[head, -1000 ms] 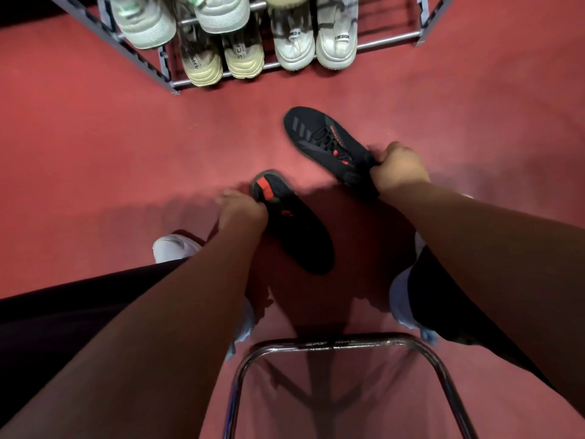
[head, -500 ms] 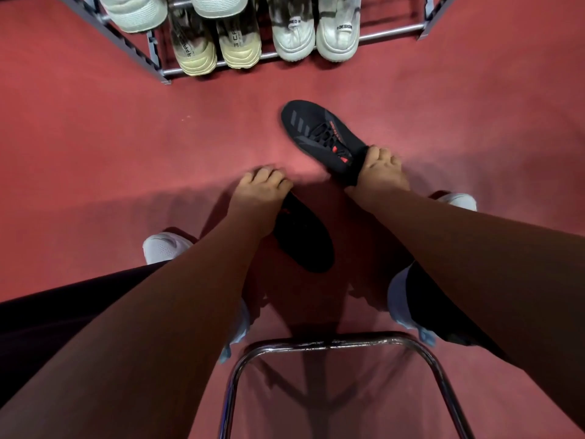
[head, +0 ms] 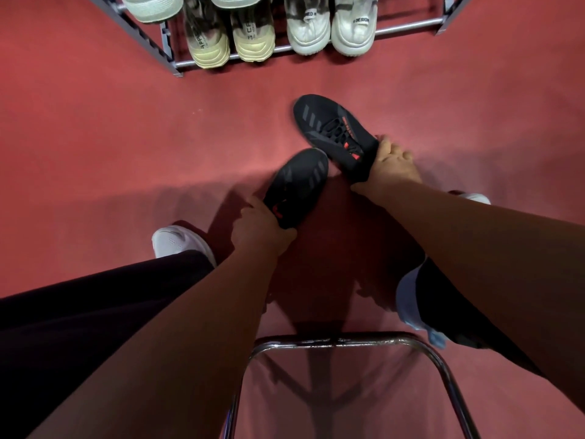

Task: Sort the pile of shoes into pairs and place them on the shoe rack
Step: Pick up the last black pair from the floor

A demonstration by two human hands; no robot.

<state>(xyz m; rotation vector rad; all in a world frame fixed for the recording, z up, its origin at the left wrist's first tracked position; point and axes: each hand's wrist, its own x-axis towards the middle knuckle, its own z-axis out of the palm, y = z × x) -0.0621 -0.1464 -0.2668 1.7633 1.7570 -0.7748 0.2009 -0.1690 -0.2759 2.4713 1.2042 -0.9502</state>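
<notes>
From the head camera, you grip a pair of black knit trainers with red accents on the red carpeted floor [head: 95, 137]: your left hand [head: 258, 231] is closed around the heel of the nearer trainer [head: 296, 185], your right hand [head: 392, 166] is clamped on the heel collar of the farther trainer [head: 332, 128]. Both look light, soft-sided and flexible, so the firmer heels seem your best hold. Ahead, the grey metal-tube shoe rack [head: 408, 25] carries cream and white pairs on smooth rails.
</notes>
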